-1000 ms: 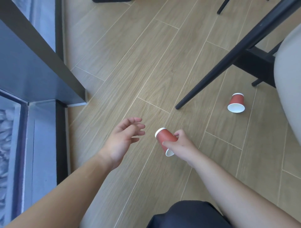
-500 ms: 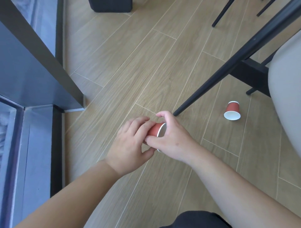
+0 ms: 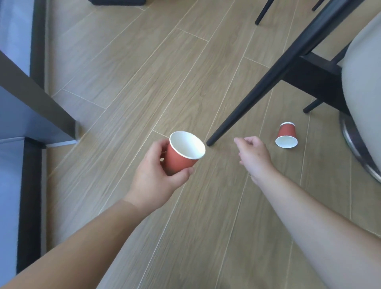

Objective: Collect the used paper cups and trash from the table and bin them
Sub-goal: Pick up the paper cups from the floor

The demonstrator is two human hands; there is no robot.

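My left hand grips a red paper cup with a white inside, mouth up and tilted toward me, above the wooden floor. My right hand hovers to its right, fingers loosely curled, holding nothing. A second red paper cup lies on its side on the floor further right, its white mouth facing me, a short way beyond my right hand.
A slanted black chair leg touches the floor between the two cups. A grey chair seat and metal base ring fill the right edge. A dark frame and glass wall run along the left. A dark object sits at the top edge.
The cup passed from my right hand to my left hand, which now holds it mouth up. My right hand let go and moved right toward the second cup.
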